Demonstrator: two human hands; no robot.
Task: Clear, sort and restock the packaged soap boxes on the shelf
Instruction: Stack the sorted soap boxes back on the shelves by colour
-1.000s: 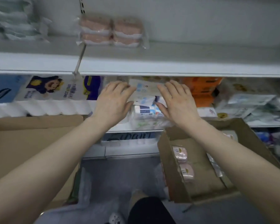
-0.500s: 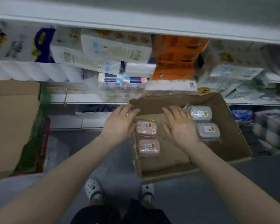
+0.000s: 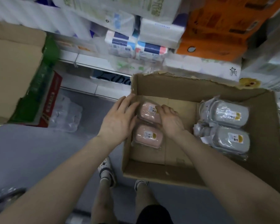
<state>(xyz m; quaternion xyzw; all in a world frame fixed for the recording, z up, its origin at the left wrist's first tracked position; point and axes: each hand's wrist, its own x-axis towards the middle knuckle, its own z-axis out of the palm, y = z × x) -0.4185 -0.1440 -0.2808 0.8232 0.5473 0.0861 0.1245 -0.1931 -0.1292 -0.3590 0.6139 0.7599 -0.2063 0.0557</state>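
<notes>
An open cardboard box (image 3: 181, 177) sits on the floor below the shelf. Inside at its left lie two pink soap boxes in clear wrap (image 3: 148, 136), one behind the other. Grey soap boxes in wrap (image 3: 225, 125) are stacked at its right. My left hand (image 3: 118, 120) lies with straight fingers against the left side of the pink pack, over the box wall. My right hand (image 3: 170, 120) curls its fingers over the right side of the far pink soap box. The pack rests on the box floor.
The shelf (image 3: 94, 65) above holds white tissue packs (image 3: 136, 46) and orange packs (image 3: 220, 28). A large brown carton (image 3: 11, 75) with a red and green box under it stands at left. Wrapped bottles (image 3: 65, 115) lie on the grey floor. My feet are below the box.
My view dropped from the shelf to the floor box. Both hands came down from the tissue packs and closed in on the pink soap pack, the right hand now curling over it.
</notes>
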